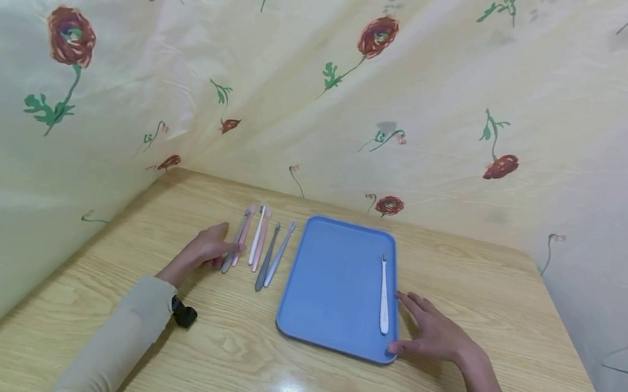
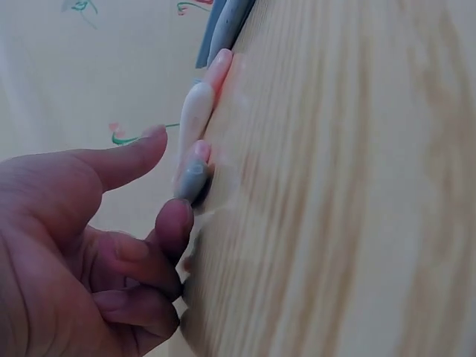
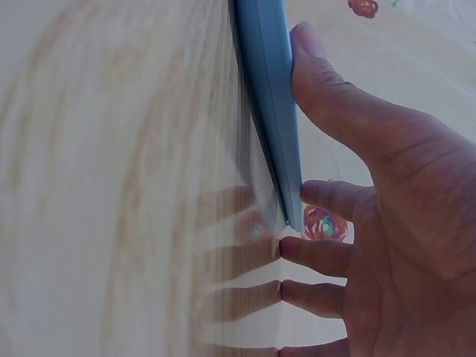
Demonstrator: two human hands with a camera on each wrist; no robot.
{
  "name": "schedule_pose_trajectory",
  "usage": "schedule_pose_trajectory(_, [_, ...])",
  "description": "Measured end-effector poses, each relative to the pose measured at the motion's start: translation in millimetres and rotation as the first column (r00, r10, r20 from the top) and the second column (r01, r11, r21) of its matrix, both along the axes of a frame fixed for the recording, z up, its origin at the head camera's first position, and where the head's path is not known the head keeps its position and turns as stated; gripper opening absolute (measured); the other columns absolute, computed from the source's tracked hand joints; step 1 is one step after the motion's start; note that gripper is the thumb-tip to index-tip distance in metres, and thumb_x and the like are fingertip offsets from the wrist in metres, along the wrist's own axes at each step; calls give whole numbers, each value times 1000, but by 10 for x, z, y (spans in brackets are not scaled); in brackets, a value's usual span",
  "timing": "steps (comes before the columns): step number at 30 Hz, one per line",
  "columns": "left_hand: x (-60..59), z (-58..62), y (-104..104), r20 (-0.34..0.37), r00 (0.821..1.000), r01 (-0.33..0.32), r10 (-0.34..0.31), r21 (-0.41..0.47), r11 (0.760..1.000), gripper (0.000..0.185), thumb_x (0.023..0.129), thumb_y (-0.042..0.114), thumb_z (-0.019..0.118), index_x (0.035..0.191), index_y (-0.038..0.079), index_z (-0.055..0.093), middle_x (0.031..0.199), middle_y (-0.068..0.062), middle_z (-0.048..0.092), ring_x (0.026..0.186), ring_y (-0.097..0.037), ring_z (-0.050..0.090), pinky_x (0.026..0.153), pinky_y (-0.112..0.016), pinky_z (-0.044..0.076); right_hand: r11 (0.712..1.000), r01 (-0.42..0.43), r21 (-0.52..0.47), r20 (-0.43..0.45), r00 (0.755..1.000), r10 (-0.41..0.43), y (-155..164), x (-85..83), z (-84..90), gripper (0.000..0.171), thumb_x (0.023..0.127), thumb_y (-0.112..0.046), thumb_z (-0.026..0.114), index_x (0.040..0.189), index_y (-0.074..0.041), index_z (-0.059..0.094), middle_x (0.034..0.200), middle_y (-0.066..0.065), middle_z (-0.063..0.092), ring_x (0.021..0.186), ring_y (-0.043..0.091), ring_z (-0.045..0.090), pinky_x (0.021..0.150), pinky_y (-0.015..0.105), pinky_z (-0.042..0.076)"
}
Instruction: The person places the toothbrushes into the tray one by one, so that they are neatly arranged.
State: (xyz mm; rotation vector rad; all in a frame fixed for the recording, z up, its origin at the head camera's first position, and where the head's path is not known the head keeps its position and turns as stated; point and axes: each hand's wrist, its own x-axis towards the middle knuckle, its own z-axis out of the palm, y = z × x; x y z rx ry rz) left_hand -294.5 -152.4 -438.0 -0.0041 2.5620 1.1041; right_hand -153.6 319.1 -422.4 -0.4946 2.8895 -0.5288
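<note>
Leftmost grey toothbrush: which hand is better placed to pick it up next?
Left, I'd judge: the left hand is right beside the leftmost grey toothbrush, while the right hand is across the blue tray, at its right edge.

Pale cloth (image 1: 297, 55) with red flowers around a light wood-grain table (image 1: 220, 369).

Bright head view, white glare on table (image 1: 231, 370), dimmer wrist views
</note>
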Motion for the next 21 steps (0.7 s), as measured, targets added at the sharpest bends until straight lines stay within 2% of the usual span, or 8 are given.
schedule_pose_trajectory(7, [-9, 11, 11, 30, 999, -24, 25, -21, 999, 99, 94, 39, 69, 161, 2, 6, 57, -3, 55, 45, -11, 44, 41, -23, 32, 1000, 7, 3, 1, 1000, -7, 7, 7, 1, 112, 72, -63, 79, 155, -5, 33, 153, 35, 35, 139, 60, 33, 98, 74, 42])
schedule_pose_trajectory(21, [23, -9, -13, -27, 1000, -14, 13, -49, 999, 91, 96, 29, 68, 159, -2, 11, 55, -2, 52, 45, -11, 44, 41, -23, 35, 1000, 0, 2, 5, 1000, 0, -6, 26, 10, 110, 73, -60, 80, 155, -4, 33, 153, 37, 35, 138, 61, 34, 98, 73, 43])
